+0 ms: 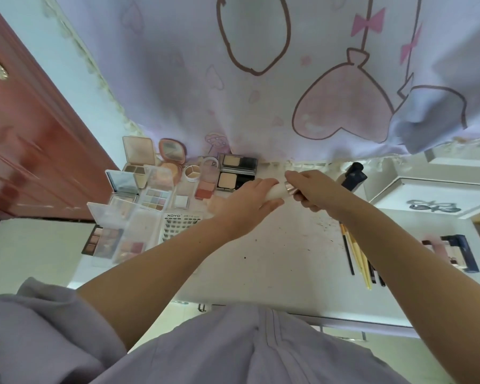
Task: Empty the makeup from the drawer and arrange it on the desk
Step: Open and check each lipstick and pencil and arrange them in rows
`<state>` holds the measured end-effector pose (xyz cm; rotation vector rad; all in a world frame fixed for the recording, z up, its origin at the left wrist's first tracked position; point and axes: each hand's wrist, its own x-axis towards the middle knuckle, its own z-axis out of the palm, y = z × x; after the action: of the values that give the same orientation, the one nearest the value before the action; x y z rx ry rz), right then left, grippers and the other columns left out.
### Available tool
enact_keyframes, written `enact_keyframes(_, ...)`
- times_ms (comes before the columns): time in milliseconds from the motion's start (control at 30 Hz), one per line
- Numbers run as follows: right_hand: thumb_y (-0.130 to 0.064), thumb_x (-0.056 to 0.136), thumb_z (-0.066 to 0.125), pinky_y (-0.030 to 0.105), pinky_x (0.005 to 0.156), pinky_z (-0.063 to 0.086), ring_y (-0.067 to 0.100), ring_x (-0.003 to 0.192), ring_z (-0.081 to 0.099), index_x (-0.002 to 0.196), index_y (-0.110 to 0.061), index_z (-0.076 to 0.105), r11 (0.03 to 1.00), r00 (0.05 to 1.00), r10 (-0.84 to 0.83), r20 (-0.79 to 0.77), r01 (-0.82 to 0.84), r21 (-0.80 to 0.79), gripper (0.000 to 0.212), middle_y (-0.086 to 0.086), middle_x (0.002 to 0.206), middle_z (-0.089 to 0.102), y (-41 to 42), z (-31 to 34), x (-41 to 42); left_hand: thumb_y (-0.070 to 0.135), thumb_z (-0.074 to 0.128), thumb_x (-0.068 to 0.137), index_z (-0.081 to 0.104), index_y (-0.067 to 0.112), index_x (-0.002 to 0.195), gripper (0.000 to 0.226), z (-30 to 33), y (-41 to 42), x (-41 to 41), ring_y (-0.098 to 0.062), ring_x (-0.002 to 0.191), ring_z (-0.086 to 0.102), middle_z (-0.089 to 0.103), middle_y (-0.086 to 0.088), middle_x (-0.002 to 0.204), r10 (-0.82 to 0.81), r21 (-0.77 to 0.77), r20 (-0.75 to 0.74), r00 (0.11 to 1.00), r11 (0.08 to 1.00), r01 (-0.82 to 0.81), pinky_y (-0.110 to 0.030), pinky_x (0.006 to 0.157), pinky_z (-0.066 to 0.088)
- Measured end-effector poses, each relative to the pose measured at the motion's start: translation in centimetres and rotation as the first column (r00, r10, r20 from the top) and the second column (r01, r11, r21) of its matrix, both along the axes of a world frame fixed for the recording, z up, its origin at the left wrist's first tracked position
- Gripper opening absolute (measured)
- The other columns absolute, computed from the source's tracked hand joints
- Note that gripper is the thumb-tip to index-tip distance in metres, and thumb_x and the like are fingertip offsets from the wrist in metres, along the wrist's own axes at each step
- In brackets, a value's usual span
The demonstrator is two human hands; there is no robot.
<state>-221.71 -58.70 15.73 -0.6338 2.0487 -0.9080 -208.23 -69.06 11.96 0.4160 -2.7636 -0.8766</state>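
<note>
Both hands meet over the back middle of the white desk. My left hand grips the white body of a makeup stick. My right hand holds the other end, just past its rose-gold band; that end is hidden in the fingers. Several open palettes and compacts lie grouped on the desk's left, with a false-lash card at their front. Several pencils and brushes lie in a row on the right. The drawer is not visible.
A printed curtain hangs over the desk's back edge. A dark bottle leans at the back right. A white box and a small rack of bottles stand at the right. A red-brown door is at the left.
</note>
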Motion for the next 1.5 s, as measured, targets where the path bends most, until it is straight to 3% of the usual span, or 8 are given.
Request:
enact_keyframes(300, -0.032, 0.098, 0.041, 0.019, 0.043, 0.033, 0.006, 0.048, 0.039, 0.088, -0.015, 0.058, 0.974, 0.968, 0.176, -0.178, -0.197, -0.109, 0.026, -0.005, 0.063, 0.047, 2.1, 0.6, 1.7, 0.038, 0.043, 0.097, 0.053, 0.018, 0.112, 0.027, 0.8, 0.1, 1.6, -0.007, 0.059, 0.058, 0.059, 0.003, 0.085, 0.019, 0.384, 0.01, 1.0, 0.923, -0.021, -0.016, 0.05, 0.048)
enact_keyframes(467, -0.018, 0.095, 0.052, 0.024, 0.079, 0.054, 0.003, 0.1, 0.06, 0.121, -0.031, 0.053, 0.926, 0.923, 0.328, -0.201, -0.356, -0.126, 0.029, -0.011, 0.113, 0.061, 3.4, 1.0, 0.4, 0.044, 0.04, 0.097, 0.057, 0.009, 0.114, 0.042, 1.2, -0.6, 2.2, -0.018, 0.061, 0.063, 0.07, -0.011, 0.081, 0.024, 0.935, 0.147, 0.989, 0.322, -0.147, -0.023, 0.048, 0.046)
enact_keyframes(633, -0.058, 0.093, 0.036, 0.025, 0.058, 0.053, 0.019, 0.078, 0.07, 0.114, -0.021, 0.061, 0.98, 0.959, 0.197, 0.202, -0.189, -0.061, 0.049, 0.006, 0.099, 0.072, 3.4, 1.7, -0.6, 0.038, 0.05, 0.094, 0.059, 0.018, 0.11, 0.027, 1.1, -0.5, 2.1, -0.014, 0.069, 0.063, 0.065, -0.006, 0.09, 0.003, 0.819, 0.087, 0.996, 0.569, -0.073, -0.02, 0.05, 0.045)
enact_keyframes(833, -0.038, 0.092, 0.054, 0.02, 0.06, 0.048, 0.005, 0.07, 0.061, 0.1, -0.018, 0.065, 0.928, 0.932, 0.361, 0.025, -0.362, 0.092, 0.024, -0.002, 0.086, 0.068, 2.6, 1.2, -1.1, 0.042, 0.056, 0.09, 0.061, 0.025, 0.102, 0.021, 0.7, -0.7, 1.7, -0.009, 0.069, 0.059, 0.062, 0.003, 0.085, -0.021, 0.662, 0.128, 0.992, 0.747, -0.069, -0.017, 0.049, 0.045)
enact_keyframes(1033, -0.019, 0.092, 0.059, 0.025, 0.081, 0.055, 0.009, 0.094, 0.062, 0.109, -0.03, 0.058, 0.912, 0.914, 0.397, -0.082, -0.403, -0.072, 0.021, -0.006, 0.104, 0.065, 2.5, 0.3, -1.8, 0.043, 0.05, 0.093, 0.056, 0.016, 0.112, 0.033, -0.3, -2.3, 1.8, -0.017, 0.071, 0.064, 0.071, -0.006, 0.084, -0.123, 0.934, 0.305, 0.945, 0.232, -0.271, -0.022, 0.055, 0.049)
enact_keyframes(1233, -0.016, 0.09, 0.061, 0.028, 0.071, 0.054, 0.023, 0.102, 0.063, 0.119, -0.012, 0.053, 0.985, 0.977, -0.111, 0.182, 0.132, -0.11, 0.03, 0.008, 0.108, 0.062, 3.5, -3.2, -4.3, 0.023, 0.056, 0.093, 0.054, 0.011, 0.115, 0.025, -3.0, -3.4, 0.2, -0.017, 0.086, 0.061, 0.063, -0.005, 0.1, 0.148, 0.921, 0.383, 0.912, 0.015, -0.39, -0.026, 0.061, 0.056)
enact_keyframes(1300, -0.013, 0.089, 0.062, 0.031, 0.072, 0.056, 0.028, 0.105, 0.064, 0.121, -0.009, 0.052, 0.968, 0.927, -0.227, 0.299, 0.249, -0.038, 0.034, 0.014, 0.115, 0.061, 3.6, -4.8, -4.6, 0.012, 0.06, 0.09, 0.051, 0.008, 0.118, 0.03, -3.5, -3.6, -1.4, -0.022, 0.096, 0.061, 0.061, -0.008, 0.111, 0.199, 0.916, 0.373, 0.906, 0.078, -0.394, -0.034, 0.07, 0.058)
enact_keyframes(1500, -0.011, 0.088, 0.063, 0.032, 0.078, 0.055, 0.025, 0.101, 0.064, 0.116, -0.008, 0.056, 0.925, 0.879, -0.372, 0.299, 0.377, 0.046, 0.028, 0.013, 0.115, 0.06, 0.0, -8.7, -6.8, 0.02, 0.067, 0.081, 0.05, 0.013, 0.103, 0.028, -4.9, -4.3, -7.9, -0.008, 0.07, 0.051, 0.056, 0.004, 0.084, 0.408, 0.493, 0.269, 0.872, 0.72, -0.489, -0.021, 0.054, 0.037)
